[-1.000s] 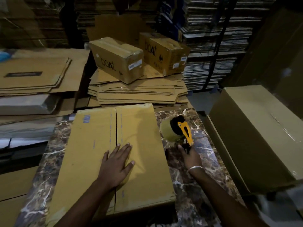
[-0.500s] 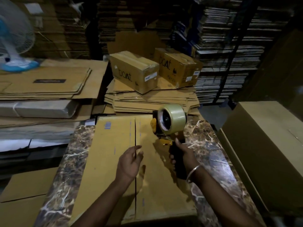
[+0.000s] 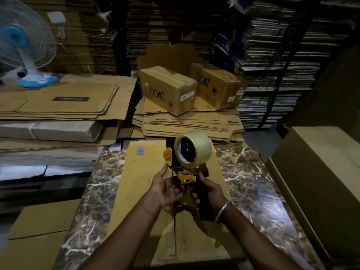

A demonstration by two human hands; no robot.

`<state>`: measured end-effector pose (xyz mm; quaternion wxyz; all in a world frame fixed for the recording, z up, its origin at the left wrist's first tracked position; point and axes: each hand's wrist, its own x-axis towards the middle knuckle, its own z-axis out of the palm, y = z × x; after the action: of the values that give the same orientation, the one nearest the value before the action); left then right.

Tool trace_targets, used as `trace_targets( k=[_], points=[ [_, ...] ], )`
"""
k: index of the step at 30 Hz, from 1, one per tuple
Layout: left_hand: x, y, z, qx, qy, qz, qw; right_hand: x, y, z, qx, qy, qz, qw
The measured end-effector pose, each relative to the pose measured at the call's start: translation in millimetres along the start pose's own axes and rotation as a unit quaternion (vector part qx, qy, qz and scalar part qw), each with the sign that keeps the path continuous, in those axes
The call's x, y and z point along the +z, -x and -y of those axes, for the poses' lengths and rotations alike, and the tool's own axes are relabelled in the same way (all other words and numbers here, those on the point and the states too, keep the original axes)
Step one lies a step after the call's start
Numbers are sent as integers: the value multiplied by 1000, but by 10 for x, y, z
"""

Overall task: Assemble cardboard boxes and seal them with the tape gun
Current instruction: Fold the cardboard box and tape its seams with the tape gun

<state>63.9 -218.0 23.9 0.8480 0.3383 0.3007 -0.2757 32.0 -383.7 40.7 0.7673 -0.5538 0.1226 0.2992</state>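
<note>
I noted open bench (image 3: 251, 184) either side of both grips. My right hand (image 3: 211, 191) curled round the tape gun (image 3: 191, 154) handle, raised above the cardboard box (image 3: 144, 191). My left hand (image 3: 165, 189), fingers relaxed, touched its front. Flattened cardboard stacks (image 3: 187, 123) lay beyond.
</note>
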Motion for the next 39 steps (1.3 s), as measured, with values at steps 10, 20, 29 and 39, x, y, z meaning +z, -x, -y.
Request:
trace_targets(
  k=[10,20,29,39],
  points=[
    [-153,-59,-232,-30,-22,-55,998,-2,6,-29,-3,10,-5,1000],
    [-234,-272,-633,18,-177,-78,981,62,-78,-48,9,22,-32,999],
    [-108,-643,-1186,139,-521,-104,835,280,-321,-194,-13,-9,-62,998],
    [292,-1309,-1851,236,-688,-145,671,472,-758,-98,-69,7,-148,986]
  ],
)
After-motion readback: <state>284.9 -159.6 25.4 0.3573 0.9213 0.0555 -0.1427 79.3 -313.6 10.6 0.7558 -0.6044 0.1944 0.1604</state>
